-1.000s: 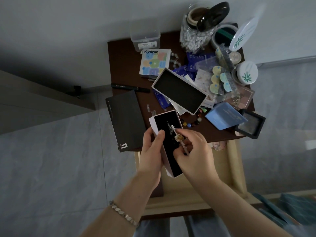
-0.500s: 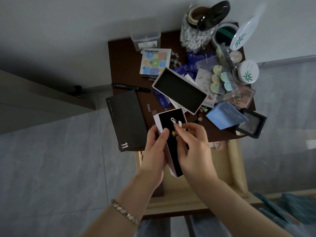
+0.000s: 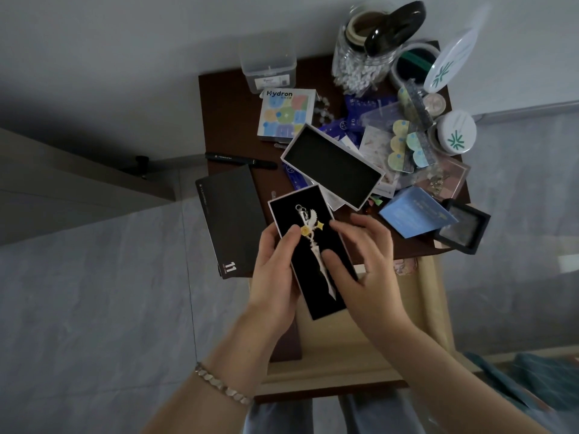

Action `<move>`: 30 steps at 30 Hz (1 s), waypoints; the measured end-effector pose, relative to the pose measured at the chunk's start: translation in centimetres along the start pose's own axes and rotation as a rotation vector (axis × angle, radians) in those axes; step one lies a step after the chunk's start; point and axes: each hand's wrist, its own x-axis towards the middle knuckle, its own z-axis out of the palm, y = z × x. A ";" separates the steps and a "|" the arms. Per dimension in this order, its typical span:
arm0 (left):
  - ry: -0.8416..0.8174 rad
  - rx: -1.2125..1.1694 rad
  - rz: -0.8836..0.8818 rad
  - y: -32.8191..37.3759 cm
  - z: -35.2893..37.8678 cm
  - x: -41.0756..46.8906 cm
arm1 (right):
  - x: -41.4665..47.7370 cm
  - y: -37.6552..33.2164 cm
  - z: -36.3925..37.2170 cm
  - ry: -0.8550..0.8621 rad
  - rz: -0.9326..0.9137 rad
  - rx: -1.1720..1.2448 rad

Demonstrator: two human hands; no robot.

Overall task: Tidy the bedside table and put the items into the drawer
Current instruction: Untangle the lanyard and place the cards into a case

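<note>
My left hand (image 3: 275, 277) grips a narrow white box with black lining (image 3: 283, 211) by its left side, over the open drawer (image 3: 329, 371). Its thumb rests by the yellow flower of a silver sword-shaped pendant (image 3: 316, 252) that lies in the box. My right hand (image 3: 366, 261) is at the box's right edge, thumb on the lining and fingers loosely spread, pinching nothing. The box's matching half (image 3: 332, 166) lies open side up on the dark brown bedside table (image 3: 225, 120).
The table is crowded: a black box marked 11 (image 3: 232, 220), a black pen (image 3: 241, 159), a Hydron box (image 3: 286, 115), a cotton-swab jar (image 3: 360, 64), a clear tub (image 3: 268, 67), white tins (image 3: 457, 133), a blue booklet (image 3: 416, 214), a black frame case (image 3: 463, 225).
My right hand pinched the pendant and laid it into the box, then let go and drew to the right edge. The pendant now lies flat on the lining.
</note>
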 end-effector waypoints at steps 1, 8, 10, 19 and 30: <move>-0.015 0.002 0.016 0.1 0.0 0.0 | -0.1 -0.2 -0.2 -0.049 0.093 0.147; -0.033 0.086 0.103 0.7 0.1 0.3 | 0.5 -0.6 -0.7 -0.189 0.264 0.354; -0.014 0.138 0.120 1.0 -0.2 0.6 | 0.9 -0.5 -0.3 -0.235 0.290 0.373; 0.246 0.166 -0.006 2.7 -2.9 2.1 | 8.9 -0.1 -0.2 -0.043 -0.088 -0.795; 0.199 0.053 -0.121 3.4 -4.2 1.7 | 7.0 -3.0 -1.9 -0.091 0.034 -0.233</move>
